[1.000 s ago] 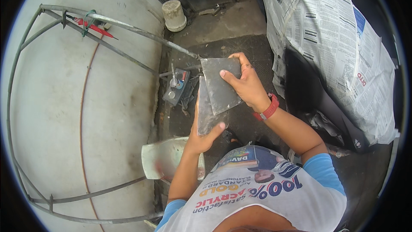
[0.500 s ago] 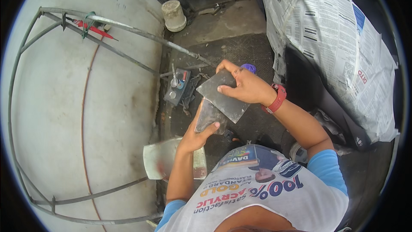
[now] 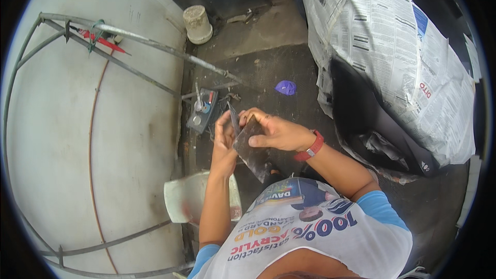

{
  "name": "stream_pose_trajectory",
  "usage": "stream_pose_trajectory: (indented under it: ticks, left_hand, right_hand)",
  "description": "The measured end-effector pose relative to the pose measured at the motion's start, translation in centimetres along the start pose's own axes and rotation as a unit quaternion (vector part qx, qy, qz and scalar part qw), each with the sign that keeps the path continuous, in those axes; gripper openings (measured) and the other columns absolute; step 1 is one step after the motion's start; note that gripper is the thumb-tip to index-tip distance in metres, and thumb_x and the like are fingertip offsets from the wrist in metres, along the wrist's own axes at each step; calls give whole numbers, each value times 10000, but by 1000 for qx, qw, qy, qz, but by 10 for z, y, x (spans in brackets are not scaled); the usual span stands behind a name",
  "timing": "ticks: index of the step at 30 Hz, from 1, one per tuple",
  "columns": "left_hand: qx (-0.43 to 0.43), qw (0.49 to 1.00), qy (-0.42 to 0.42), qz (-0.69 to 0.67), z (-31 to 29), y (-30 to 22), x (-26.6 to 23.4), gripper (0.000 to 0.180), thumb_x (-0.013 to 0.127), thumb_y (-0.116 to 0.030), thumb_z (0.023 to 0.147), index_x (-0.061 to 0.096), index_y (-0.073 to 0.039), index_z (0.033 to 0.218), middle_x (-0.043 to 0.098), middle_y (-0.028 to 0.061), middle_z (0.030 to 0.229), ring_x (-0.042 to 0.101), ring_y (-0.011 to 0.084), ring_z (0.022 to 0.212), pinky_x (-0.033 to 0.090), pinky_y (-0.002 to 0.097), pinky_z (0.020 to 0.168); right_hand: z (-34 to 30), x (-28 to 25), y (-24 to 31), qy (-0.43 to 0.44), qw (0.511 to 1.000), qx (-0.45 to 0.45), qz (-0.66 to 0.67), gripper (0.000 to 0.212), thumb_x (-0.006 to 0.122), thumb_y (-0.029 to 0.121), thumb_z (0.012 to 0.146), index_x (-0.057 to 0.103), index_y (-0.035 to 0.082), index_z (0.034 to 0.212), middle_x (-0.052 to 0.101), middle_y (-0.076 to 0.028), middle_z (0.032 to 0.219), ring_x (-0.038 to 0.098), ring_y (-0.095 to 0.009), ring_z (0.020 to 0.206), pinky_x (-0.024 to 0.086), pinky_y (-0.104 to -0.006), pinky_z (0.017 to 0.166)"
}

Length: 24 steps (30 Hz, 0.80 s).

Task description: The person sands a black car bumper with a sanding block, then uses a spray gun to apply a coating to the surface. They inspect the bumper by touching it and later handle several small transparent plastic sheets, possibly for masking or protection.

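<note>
In front of my chest I hold two thin, flat, dark grey plates close together. My left hand (image 3: 223, 142) is closed on one of them, a smudged plate (image 3: 234, 120) tilted nearly edge-on. The other, a squarish dark plate (image 3: 253, 150), slants downward in the grip of my right hand (image 3: 279, 133), thumb on its face and fingers behind. The plates meet or overlap near the middle; whether they touch there I cannot tell. A red watch (image 3: 312, 147) circles my right wrist.
A pale chair seat (image 3: 181, 196) stands by my left forearm. Beyond lie a dark battery-like box (image 3: 201, 111) with a cup and tool on it, a purple crumpled thing (image 3: 285, 88) and a dirty bucket (image 3: 197, 23). A metal frame (image 3: 155, 44) leans left; a newspaper-covered bulk (image 3: 382, 46) fills the right.
Both hands have come lower and nearer my body. The left plate has turned from face-up to nearly edge-on, and the right plate now slants down. The purple thing is uncovered.
</note>
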State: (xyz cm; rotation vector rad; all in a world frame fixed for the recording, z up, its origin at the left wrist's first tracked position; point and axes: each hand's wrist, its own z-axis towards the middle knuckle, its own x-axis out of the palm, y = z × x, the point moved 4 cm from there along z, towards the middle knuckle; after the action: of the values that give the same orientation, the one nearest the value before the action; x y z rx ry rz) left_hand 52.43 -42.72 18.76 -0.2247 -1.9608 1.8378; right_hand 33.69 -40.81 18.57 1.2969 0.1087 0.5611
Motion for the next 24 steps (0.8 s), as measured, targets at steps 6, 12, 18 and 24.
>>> stream_pose_trajectory:
  ticks: [6,12,18,24]
  left_hand:
    - [-6,995,-92,32,-10,6,-10,434,780,-172,1018,657,-17,1405,708,99,1336,662,184,1192,491,352,1075]
    - [-17,964,-53,259,-11,-3,11,405,686,-328,1088,709,22,1290,777,82,1102,687,166,1011,529,353,932]
    - [49,937,-97,331,-11,-7,29,398,698,-360,1071,754,27,1150,786,99,969,699,174,853,549,371,816]
    - [-78,946,3,315,-17,-8,21,352,696,-301,1079,729,23,1211,779,105,1019,697,173,960,546,379,874]
  right_hand:
    - [-10,-51,-10,-359,933,-5,28,424,771,239,1017,571,18,1319,701,-105,1223,650,-153,1123,546,-339,1005]
    - [-11,-19,-35,-243,947,-23,-209,431,801,212,965,573,36,1285,725,-135,1138,718,-213,988,578,-370,884]
    - [-4,-43,-33,-393,920,7,-14,387,797,196,962,579,45,1245,711,-105,1058,680,-175,1016,555,-356,889]
    - [0,-12,3,-265,952,-10,-152,334,786,172,967,596,53,1215,647,-38,1020,574,-91,960,502,-289,883]
